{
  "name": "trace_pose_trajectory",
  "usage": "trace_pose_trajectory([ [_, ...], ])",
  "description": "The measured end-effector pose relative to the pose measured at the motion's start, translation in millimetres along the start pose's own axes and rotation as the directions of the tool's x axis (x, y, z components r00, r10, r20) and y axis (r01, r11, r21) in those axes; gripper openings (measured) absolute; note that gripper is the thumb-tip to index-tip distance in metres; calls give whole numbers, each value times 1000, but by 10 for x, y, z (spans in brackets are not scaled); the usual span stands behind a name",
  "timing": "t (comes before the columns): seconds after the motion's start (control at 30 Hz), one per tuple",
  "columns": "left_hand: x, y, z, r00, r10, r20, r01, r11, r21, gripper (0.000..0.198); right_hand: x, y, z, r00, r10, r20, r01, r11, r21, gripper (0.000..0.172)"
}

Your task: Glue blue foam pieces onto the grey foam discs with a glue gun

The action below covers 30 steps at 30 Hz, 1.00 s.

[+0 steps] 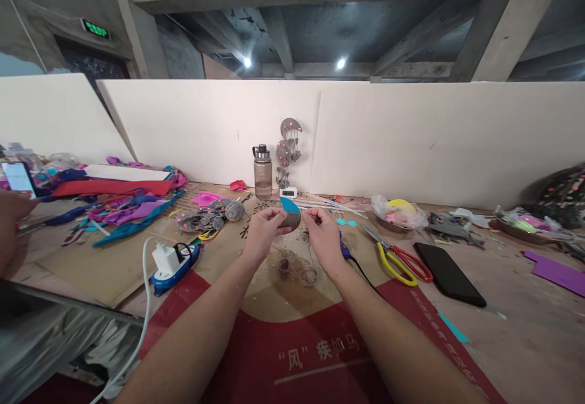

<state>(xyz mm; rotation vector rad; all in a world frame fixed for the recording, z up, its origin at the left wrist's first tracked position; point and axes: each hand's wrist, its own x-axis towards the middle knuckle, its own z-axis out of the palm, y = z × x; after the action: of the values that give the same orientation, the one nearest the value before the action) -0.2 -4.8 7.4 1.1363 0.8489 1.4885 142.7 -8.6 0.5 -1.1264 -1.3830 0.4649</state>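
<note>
Left hand (262, 230) and right hand (325, 233) raised together over the middle of the table, wrists apart, fingertips meeting. Both are pinched closed on one small grey piece (291, 220), left from its left edge, right from its right edge. A blue piece (289, 204) sticks up from the top of the grey one, touching it; cannot tell which fingers grip the blue. The held pieces are off the table, above the cardboard (109, 270).

Directly below the hands: two small rings (309, 276) lying on the cardboard. Just beside the right wrist, a blue tool (343, 249) with a black cord trailing right. Red mat (311, 355) under both forearms.

Left of the hands: heap of grey scraps (208, 218), then a blue-and-white power strip (174, 264) with a white plug and cable. Right of the hands: scissors (400, 259) with yellow and red handles, a black phone (449, 274) just beside them.

Behind, against the white board (411, 142): water bottle (262, 172), a grey hanging ornament (287, 148), a small white clock (287, 192).

Far left edge: another person's hand (9, 221), near a lit phone (18, 177).
</note>
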Motion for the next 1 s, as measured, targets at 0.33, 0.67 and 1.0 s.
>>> trace_pose_trajectory([
  [0.33,-13,17,5,1000,5,-15,-5,1000,-19,30,25,11,12,998,48,34,-51,994,98,23],
  [0.67,8,-10,-19,1000,-18,25,19,999,-48,30,59,11,7,981,162,108,-185,950,253,27],
  [1.0,12,-5,-51,998,-30,49,32,999,-41,29,117,93,4,949,235,208,-295,896,332,30],
])
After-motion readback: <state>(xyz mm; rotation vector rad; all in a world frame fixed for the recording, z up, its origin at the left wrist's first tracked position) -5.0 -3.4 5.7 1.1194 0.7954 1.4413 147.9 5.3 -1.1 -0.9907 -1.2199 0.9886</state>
